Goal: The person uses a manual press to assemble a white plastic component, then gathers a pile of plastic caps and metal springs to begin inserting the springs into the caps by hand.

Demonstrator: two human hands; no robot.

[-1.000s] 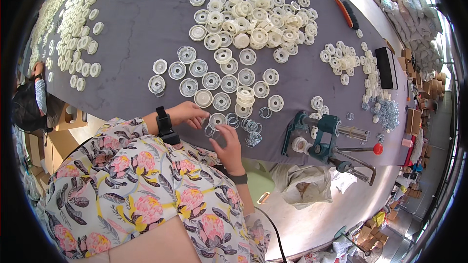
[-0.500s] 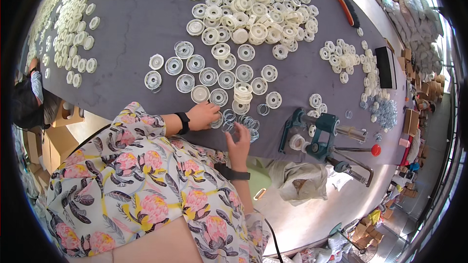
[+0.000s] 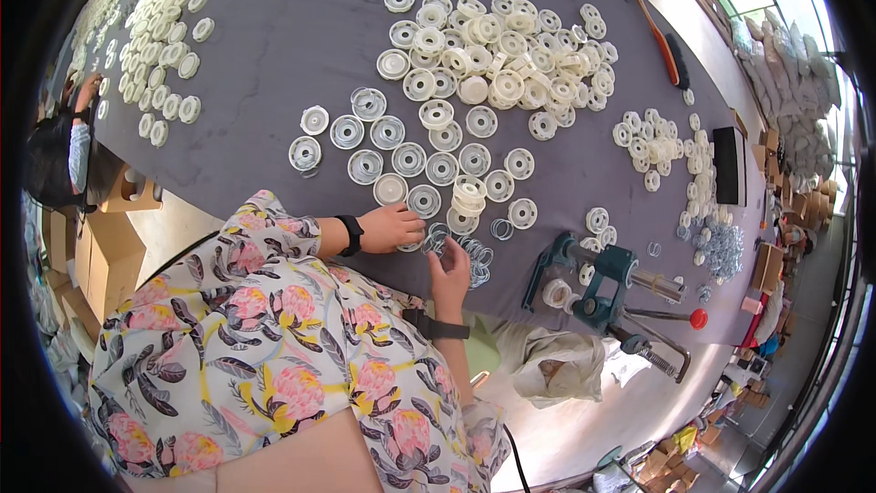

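My left hand [image 3: 391, 227], with a black watch on its wrist, lies at the table's near edge. Its fingers are closed on a round white plastic wheel [image 3: 412, 246], mostly hidden under them. Just to the right, my right hand [image 3: 450, 271] has thumb and forefinger bent around a thin metal coil spring [image 3: 436, 237]; the exact contact is hard to see. A small heap of loose coil springs [image 3: 476, 260] lies beside those fingers. Beyond the hands are several wheels with springs laid in them [image 3: 409, 161] and a short stack of wheels [image 3: 469, 192].
A dark green hand press [image 3: 610, 276] with a red-knobbed lever stands at the right edge. Farther back lies a large pile of white wheels [image 3: 511, 50]. More wheels [image 3: 650, 141], springs [image 3: 723, 251] and a brush [image 3: 666, 41] are at right. Another person's hand [image 3: 88, 91] is at far left.
The whole view has shifted, so the table's things sit farther right and lower. Both hands keep nearly the same places by the wheel and the springs.
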